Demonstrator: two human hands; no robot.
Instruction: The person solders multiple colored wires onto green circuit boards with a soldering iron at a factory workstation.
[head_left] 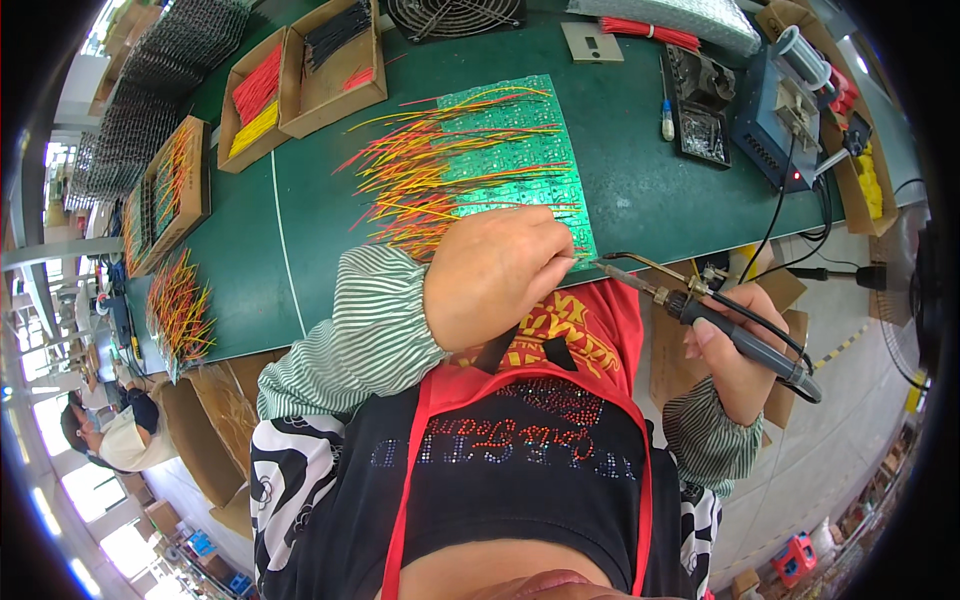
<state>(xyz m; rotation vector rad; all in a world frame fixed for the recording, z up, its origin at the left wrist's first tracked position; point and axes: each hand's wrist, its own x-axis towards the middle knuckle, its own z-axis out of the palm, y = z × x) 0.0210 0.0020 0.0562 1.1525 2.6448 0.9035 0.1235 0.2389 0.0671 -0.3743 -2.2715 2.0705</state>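
Firmly, right hand (735,350) around soldering iron (720,322)

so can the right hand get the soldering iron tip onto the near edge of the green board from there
Probably yes. The right hand holds the soldering iron with its tip just off the green circuit board near edge, beside the left hand. Nothing lies between; only the left hand's fingers crowd the spot.

My left hand (497,275) covers the near corner of the green circuit panel (520,150) — I can't see what its fingertips pinch. The soldering iron (715,325) runs through my right hand (735,355), its grip part hidden by my fingers. The fan (455,15) at the far edge is cut off — so is the cardboard box (790,15)
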